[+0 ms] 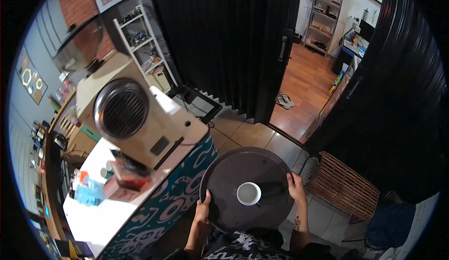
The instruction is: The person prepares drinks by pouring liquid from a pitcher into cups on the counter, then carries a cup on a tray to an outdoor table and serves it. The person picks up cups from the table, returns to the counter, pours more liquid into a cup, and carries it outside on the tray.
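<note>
A round dark tray (234,176) is gripped at its opposite edges, left hand (203,212) and right hand (296,187) curled around the rim; a small white cup (248,193) sits near its centre.

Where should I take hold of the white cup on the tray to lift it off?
Grip the white cup by its small handle at the lower right, coming from the right hand side. It stands upright, alone mid-tray, so pinching across its open rim from above would also work.
</note>
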`<state>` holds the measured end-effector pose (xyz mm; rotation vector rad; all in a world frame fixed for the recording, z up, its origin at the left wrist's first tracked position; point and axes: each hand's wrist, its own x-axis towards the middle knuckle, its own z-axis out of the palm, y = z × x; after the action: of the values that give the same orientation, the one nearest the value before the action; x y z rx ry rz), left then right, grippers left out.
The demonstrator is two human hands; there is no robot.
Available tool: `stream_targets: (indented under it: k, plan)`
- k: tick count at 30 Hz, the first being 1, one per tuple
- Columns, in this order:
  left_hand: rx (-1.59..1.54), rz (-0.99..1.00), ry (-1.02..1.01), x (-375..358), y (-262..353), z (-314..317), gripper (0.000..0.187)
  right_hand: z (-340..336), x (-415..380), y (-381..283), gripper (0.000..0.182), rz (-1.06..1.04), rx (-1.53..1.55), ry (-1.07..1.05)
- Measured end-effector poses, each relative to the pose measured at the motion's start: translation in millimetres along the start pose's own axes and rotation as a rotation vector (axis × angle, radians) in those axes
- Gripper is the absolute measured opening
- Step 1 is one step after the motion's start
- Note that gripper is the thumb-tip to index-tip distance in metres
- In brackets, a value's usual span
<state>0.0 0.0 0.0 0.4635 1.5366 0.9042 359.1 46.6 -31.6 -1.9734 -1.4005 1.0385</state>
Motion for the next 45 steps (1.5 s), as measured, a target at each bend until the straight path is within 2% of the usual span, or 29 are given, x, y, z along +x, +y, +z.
stream_targets:
  k: [1,2,3,5,9,10,12,16,17,19,20,23,24,27,28,30,33,35,36,37,38,39,40,41,42,45]
  plan:
    - [0.048,-0.009,0.011,3.0,3.0,1.6,0.093,5.0,0.8,10.6,0.043,-0.157,0.053,0.145]
    - [0.091,-0.018,0.024,5.8,4.0,3.3,0.092,9.9,40.9,7.7,0.041,-0.225,0.107,0.207]
    - [0.136,-0.021,0.066,70.7,44.0,28.1,0.092,13.0,80.0,3.1,0.043,-0.295,0.156,0.265]
    - [0.11,-0.085,0.05,122.4,42.2,69.8,0.092,-33.5,120.5,-15.2,0.043,-0.298,0.156,0.224]
    - [0.04,-0.149,0.09,154.7,130.0,163.4,0.096,-89.7,232.7,-41.7,0.039,-0.239,-0.028,0.155]
    - [0.084,-0.055,0.052,166.0,139.0,176.8,0.098,-98.4,256.8,-43.4,0.039,-0.24,-0.034,0.134]
    - [0.111,0.044,0.033,197.8,158.5,201.3,0.1,-114.3,317.1,-50.8,0.038,-0.442,0.008,0.161]
    - [-0.102,-0.034,0.15,271.3,159.0,216.3,0.098,-123.8,398.6,-104.5,0.041,-0.491,0.157,0.097]
    - [-0.141,0.102,0.092,292.8,151.9,214.9,0.099,-124.6,419.6,-115.7,0.041,-0.511,0.151,0.072]
    - [-0.188,0.253,0.052,340.9,142.3,208.1,0.101,-121.7,460.9,-136.0,0.038,-0.557,0.079,0.052]
    - [-0.245,0.212,0.078,354.0,144.2,211.1,0.098,-122.2,478.9,-147.7,0.035,-0.429,0.108,-0.07]
    - [-0.407,0.064,0.13,351.3,234.8,239.0,0.09,-103.6,549.8,-165.4,0.033,-0.473,0.184,-0.129]
    - [-0.425,0.028,0.162,357.3,259.8,244.3,0.087,-100.5,565.3,-178.4,0.033,-0.4,0.092,-0.127]
    - [-0.38,-0.112,0.33,399.2,313.0,246.0,0.077,-80.6,621.9,-220.8,0.033,-0.466,0.033,-0.061]
    - [-0.365,-0.163,0.382,417.2,323.5,244.4,0.074,-70.4,636.6,-234.6,0.029,-0.51,0.109,-0.072]
    - [-0.594,0.055,0.212,462.2,345.3,233.5,0.065,-52.5,672.6,-269.9,0.031,-0.565,0.188,-0.079]
    - [-0.503,0.009,0.228,500.1,410.0,211.9,0.057,-18.2,729.7,-300.0,0.029,-0.599,0.169,-0.026]
    - [-0.523,0.059,0.214,534.6,426.8,194.4,0.054,-3.6,752.5,-342.1,0.029,-0.52,0.175,-0.119]
    - [-0.556,0.065,0.233,542.7,441.4,190.9,0.053,21.9,790.9,-319.9,0.033,-0.498,0.104,-0.066]
    - [-0.586,0.068,0.254,547.0,456.8,183.6,0.053,35.1,796.9,-338.6,0.033,-0.503,0.106,-0.091]
    - [-0.313,-0.072,0.381,547.3,474.6,171.0,0.053,48.8,800.7,-356.5,0.037,-0.447,0.111,-0.039]
    - [-0.323,-0.077,0.406,563.4,469.7,159.6,0.053,59.8,803.1,-378.1,0.043,-0.389,0.115,0.011]
    - [-0.431,-0.02,0.398,587.1,454.7,147.4,0.052,64.0,814.3,-399.5,0.053,-0.333,0.077,-0.143]
    - [-0.538,0.044,0.393,601.4,448.4,133.8,0.051,79.5,825.1,-416.7,0.053,-0.342,0.079,-0.174]
    - [-0.589,0.053,0.455,606.7,452.7,126.0,0.044,95.9,834.7,-431.3,0.053,-0.366,0.041,-0.186]
    - [-0.663,0.044,0.564,610.1,482.0,109.6,0.037,143.1,873.1,-463.6,0.052,-0.411,0.042,-0.305]
